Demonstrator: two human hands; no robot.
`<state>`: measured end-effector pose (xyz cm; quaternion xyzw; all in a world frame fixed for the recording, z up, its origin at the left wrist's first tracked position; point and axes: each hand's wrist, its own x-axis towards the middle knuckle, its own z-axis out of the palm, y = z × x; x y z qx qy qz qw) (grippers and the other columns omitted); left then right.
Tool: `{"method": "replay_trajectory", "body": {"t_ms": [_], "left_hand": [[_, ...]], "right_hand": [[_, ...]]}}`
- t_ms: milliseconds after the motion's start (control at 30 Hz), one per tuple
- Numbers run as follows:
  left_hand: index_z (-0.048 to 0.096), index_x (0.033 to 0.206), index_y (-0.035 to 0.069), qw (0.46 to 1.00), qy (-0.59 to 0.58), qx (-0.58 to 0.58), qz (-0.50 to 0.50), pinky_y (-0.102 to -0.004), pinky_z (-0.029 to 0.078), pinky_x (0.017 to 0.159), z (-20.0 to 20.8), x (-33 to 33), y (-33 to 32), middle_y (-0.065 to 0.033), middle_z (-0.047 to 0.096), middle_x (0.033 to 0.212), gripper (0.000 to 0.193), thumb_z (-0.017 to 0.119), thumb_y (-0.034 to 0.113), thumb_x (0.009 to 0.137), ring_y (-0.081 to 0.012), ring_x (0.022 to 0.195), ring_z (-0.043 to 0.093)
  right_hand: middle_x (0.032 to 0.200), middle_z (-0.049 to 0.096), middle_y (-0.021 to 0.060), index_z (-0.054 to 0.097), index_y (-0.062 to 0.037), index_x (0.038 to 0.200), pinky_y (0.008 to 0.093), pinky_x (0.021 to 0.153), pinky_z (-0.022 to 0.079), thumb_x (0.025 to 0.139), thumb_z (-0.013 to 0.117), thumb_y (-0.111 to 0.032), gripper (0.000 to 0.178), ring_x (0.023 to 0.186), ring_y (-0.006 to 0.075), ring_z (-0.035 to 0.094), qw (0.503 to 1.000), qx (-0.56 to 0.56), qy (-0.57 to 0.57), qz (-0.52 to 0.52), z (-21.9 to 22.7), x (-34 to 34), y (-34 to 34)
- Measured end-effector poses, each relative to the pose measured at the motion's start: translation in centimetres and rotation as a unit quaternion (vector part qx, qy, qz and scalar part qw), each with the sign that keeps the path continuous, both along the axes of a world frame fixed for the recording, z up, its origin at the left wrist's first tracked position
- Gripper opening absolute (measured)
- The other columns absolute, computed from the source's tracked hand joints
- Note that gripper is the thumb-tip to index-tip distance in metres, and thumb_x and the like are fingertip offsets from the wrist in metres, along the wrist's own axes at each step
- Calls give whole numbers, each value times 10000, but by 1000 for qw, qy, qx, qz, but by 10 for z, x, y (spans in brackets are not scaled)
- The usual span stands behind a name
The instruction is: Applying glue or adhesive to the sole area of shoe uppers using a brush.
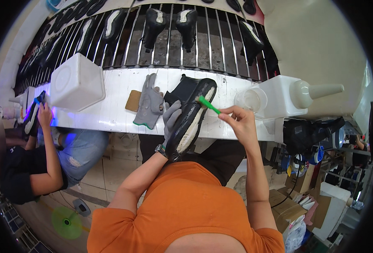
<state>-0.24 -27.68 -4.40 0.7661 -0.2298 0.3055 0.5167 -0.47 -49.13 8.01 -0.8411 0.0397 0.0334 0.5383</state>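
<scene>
My left hand, in a grey work glove, grips a black shoe upper tilted sole side up, its pale underside strip showing. The toe end points toward my lap, while the black shaft part rests over the white bench. In my bare right hand is a small brush with a green handle, pinched between thumb and fingers. Its bristles touch the edge of the underside near the upper end. A second grey glove lies flat left of the shoe, partly over a brown sponge-like block.
A clear cup and a white bottle with a long spout stand on the right. To the left is a white square container. Beyond the bench, metal rollers carry several black shoes. A co-worker brushes another shoe at left.
</scene>
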Motion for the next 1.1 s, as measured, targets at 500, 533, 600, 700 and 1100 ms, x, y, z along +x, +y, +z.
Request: {"method": "replay_trajectory", "body": {"t_ms": [500, 533, 600, 700, 1100], "left_hand": [[434, 1356, 74, 988, 113, 46, -91, -442, 387, 1064, -7, 3, 15, -168, 520, 1278, 779, 825, 120, 684, -348, 1202, 520], [453, 1350, 77, 972, 196, 66, -111, -421, 401, 1055, -20, 7, 21, -165, 554, 1254, 802, 848, 134, 655, -336, 1179, 545], [500, 1306, 36, 964, 121, 159, -177, -394, 434, 1024, 44, 36, 0, -156, 622, 1171, 794, 881, 199, 629, -307, 1086, 610], [512, 1303, -12, 964, 231, -37, -128, -353, 526, 875, 103, 38, -5, -136, 655, 1153, 757, 869, 229, 681, -208, 1019, 647], [169, 1508, 20, 842, 189, 475, -173, -637, 259, 1053, 103, 30, -18, -298, 240, 1505, 1174, 679, 697, 696, -506, 1334, 305]], "right_hand": [[837, 714, 107, 737, -9, 933, 287, 660, 509, 769, 759, -53, 172, 724, 225, 671, 978, 51, -72, 191, 63, -50, 27], [843, 719, 100, 740, -10, 949, 284, 670, 510, 773, 748, -23, 177, 734, 196, 678, 984, 64, -69, 148, 66, -49, 22], [835, 722, 88, 738, 4, 952, 254, 623, 484, 788, 711, 25, 168, 678, 131, 635, 988, 121, -97, 26, 60, -53, 5], [816, 712, 93, 710, 35, 983, 182, 541, 393, 842, 629, 55, 164, 599, 46, 509, 956, 247, -93, -129, 51, -56, -12], [808, 715, 80, 710, 31, 981, 183, 513, 379, 890, 638, -28, 130, 555, 36, 476, 915, 301, -103, -248, 32, -59, -44]]}}
